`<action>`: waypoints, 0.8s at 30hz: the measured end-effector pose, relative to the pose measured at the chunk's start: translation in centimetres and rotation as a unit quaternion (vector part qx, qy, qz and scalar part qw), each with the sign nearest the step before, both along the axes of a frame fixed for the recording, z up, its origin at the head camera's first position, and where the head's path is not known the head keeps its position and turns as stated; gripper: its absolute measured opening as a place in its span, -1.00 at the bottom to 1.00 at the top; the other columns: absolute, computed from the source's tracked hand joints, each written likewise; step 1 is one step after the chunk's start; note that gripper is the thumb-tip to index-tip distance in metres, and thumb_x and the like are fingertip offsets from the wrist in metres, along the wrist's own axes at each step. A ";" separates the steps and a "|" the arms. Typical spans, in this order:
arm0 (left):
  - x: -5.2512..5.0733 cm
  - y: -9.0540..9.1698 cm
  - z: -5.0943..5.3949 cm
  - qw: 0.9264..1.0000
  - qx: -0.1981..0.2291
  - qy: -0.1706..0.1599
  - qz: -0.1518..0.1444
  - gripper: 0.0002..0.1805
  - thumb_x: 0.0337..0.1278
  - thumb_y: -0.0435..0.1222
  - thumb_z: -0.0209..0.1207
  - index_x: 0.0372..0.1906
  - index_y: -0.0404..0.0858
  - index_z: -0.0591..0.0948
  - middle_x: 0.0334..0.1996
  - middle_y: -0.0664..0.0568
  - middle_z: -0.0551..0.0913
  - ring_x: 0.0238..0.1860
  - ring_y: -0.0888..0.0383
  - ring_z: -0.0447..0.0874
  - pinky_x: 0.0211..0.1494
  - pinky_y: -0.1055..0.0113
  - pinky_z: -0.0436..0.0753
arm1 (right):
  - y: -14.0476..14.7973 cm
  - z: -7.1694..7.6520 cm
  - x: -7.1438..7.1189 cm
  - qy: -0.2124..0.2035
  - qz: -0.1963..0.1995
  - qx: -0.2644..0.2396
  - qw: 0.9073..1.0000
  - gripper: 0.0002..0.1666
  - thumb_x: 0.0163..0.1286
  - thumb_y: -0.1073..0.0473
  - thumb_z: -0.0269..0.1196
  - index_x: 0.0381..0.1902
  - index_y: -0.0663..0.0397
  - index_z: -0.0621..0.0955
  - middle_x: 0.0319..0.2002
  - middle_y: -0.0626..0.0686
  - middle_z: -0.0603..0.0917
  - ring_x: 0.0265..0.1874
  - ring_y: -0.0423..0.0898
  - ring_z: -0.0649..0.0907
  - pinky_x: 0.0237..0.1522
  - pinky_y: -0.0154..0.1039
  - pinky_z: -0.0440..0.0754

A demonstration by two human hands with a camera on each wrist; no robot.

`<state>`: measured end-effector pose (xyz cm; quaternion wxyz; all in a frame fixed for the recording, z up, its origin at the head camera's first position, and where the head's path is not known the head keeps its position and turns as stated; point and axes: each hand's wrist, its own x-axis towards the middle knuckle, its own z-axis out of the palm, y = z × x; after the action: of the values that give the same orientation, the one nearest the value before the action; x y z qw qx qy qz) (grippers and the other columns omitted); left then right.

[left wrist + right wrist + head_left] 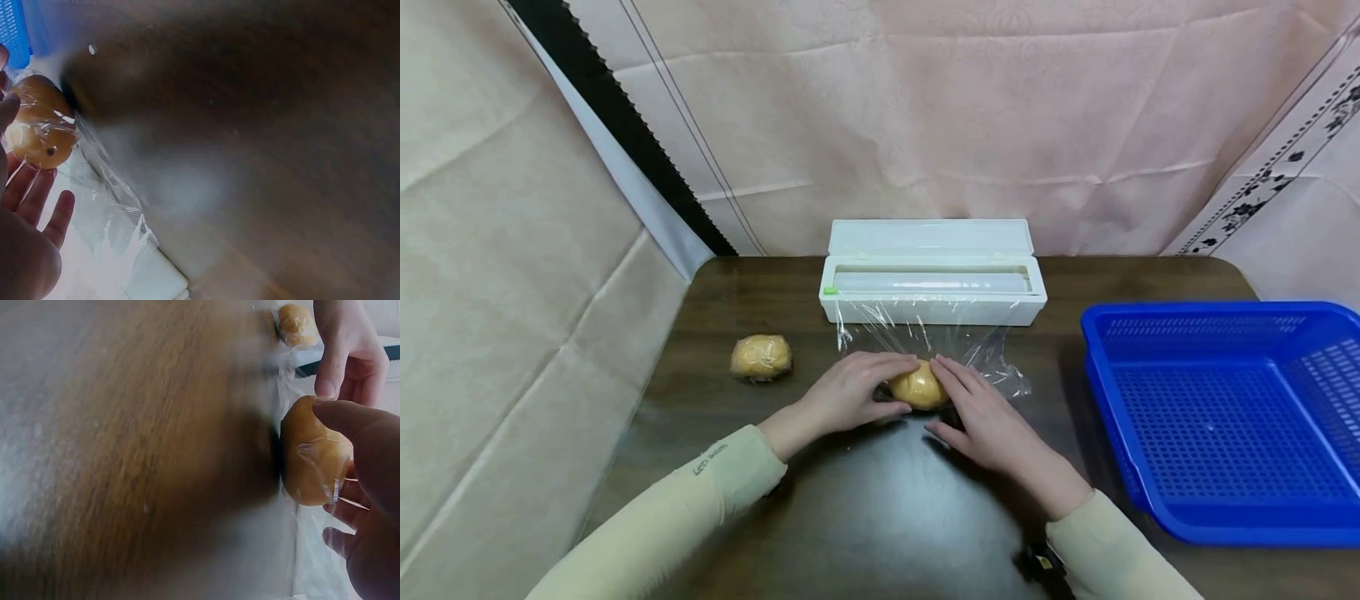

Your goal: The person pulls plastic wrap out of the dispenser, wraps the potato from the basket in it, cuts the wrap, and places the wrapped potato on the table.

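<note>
A yellow potato [919, 388] lies on the table at the middle, with clear plastic wrap [977, 346] over it. My left hand [853, 390] holds its left side, thumb in front and fingers behind. On the right side my right hand [988, 417] holds it too. In the right wrist view the right thumb [347, 415] lies against the potato [315, 453], with fingers on its far side. Film clings to the potato [44, 122] in the left wrist view, where a dark spot shows. The wrap runs back to a white dispenser box [932, 312], lid raised, roll inside.
A second potato [761, 357], wrapped in film, sits to the left on the dark wooden table [880, 517]. At the right stands a blue plastic basket [1112, 417] with nothing in it. Pale cloth [925, 125] hangs behind the table.
</note>
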<state>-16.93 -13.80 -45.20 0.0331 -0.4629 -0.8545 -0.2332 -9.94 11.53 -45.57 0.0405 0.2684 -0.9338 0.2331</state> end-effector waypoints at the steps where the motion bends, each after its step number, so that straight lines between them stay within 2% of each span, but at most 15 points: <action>1: 0.0 0.0 0.0 1.000 0.005 -0.007 0.002 -0.32 0.22 -0.07 0.54 0.37 -0.24 0.64 0.33 -0.06 0.68 0.30 0.00 0.69 0.37 0.07 0.63 | 0.0 -0.1 -0.1 0.000 -0.003 -0.004 1.000 0.01 0.41 0.01 0.51 0.60 0.33 0.31 0.55 0.32 0.38 0.49 0.31 0.44 0.46 0.30 0.44; 4: -0.1 0.1 -0.1 1.000 0.008 -0.024 0.007 -0.29 0.20 -0.06 0.55 0.39 -0.26 0.62 0.34 -0.09 0.67 0.31 -0.01 0.68 0.39 0.07 0.62 | 0.0 -0.5 -0.6 0.007 -0.007 -0.008 1.000 0.02 0.37 0.03 0.54 0.60 0.31 0.32 0.52 0.31 0.42 0.45 0.31 0.48 0.41 0.29 0.49; 8: -0.2 0.3 -0.1 0.999 -0.009 -0.034 0.017 -0.23 0.20 -0.03 0.55 0.43 -0.26 0.59 0.37 -0.11 0.64 0.35 -0.04 0.64 0.44 0.05 0.57 | 0.0 -0.7 -1.2 0.021 -0.010 -0.010 1.000 -0.01 0.33 0.04 0.58 0.55 0.28 0.38 0.43 0.29 0.51 0.38 0.29 0.55 0.37 0.26 0.54; 15: -0.2 0.2 -0.4 0.998 -0.037 -0.030 0.030 -0.12 0.17 0.03 0.55 0.52 -0.22 0.50 0.42 -0.12 0.58 0.39 -0.09 0.59 0.47 -0.04 0.53 | -0.1 -0.9 -2.2 0.028 -0.016 -0.004 0.999 -0.17 0.36 0.06 0.56 0.47 0.19 0.47 0.26 0.22 0.60 0.22 0.22 0.64 0.22 0.19 0.64; 17: -0.2 0.2 -0.4 0.998 -0.049 -0.015 0.036 -0.08 0.17 0.06 0.54 0.55 -0.20 0.47 0.46 -0.13 0.54 0.42 -0.10 0.55 0.49 -0.07 0.50 | -0.1 -0.8 -2.5 0.030 -0.015 -0.002 0.999 -0.20 0.37 0.08 0.55 0.45 0.19 0.49 0.23 0.21 0.61 0.18 0.20 0.66 0.18 0.18 0.66; 20: -0.1 0.3 -0.2 0.997 -0.058 0.026 0.042 -0.05 0.16 0.09 0.54 0.57 -0.18 0.44 0.50 -0.14 0.48 0.46 -0.13 0.49 0.53 -0.07 0.45 | 0.0 -0.6 -2.7 0.034 -0.013 0.000 0.999 -0.23 0.38 0.09 0.54 0.43 0.19 0.50 0.20 0.20 0.63 0.15 0.20 0.67 0.17 0.18 0.66; 24: 0.3 0.5 0.2 0.995 -0.050 0.083 0.039 -0.13 0.17 0.03 0.55 0.50 -0.22 0.50 0.44 -0.14 0.53 0.43 -0.12 0.51 0.51 -0.03 0.48 | 0.1 -0.5 -2.9 0.034 -0.011 0.000 0.999 -0.25 0.37 0.09 0.55 0.41 0.19 0.52 0.19 0.19 0.64 0.15 0.19 0.67 0.18 0.18 0.66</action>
<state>-16.61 -13.26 -45.01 0.0897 -0.4483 -0.8767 -0.1496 -12.80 11.63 -46.06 0.0742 0.2660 -0.9349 0.2232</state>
